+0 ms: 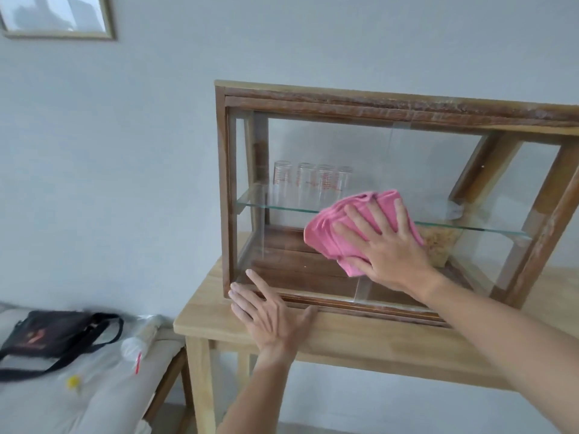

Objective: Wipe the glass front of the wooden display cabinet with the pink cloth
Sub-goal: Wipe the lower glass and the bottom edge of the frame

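The wooden display cabinet (pixel 376 103) stands on a light wooden table, its glass front (pixel 313 145) facing me. My right hand (pixel 388 245) lies flat with fingers spread on the bunched pink cloth (pixel 326 228), pressing it against the glass near the middle, at the level of the inner glass shelf. My left hand (pixel 269 314) rests open, fingers apart, on the cabinet's lower left frame corner and the table edge. It holds nothing.
Inside, several clear measuring glasses (pixel 310 181) stand on the glass shelf (pixel 275 206), and a container of brownish bits (pixel 438 245) sits behind the cloth. The table (pixel 391 343) carries the cabinet. To the left, a cushioned seat holds a black bag (pixel 53 335) and a white bottle (pixel 138 341).
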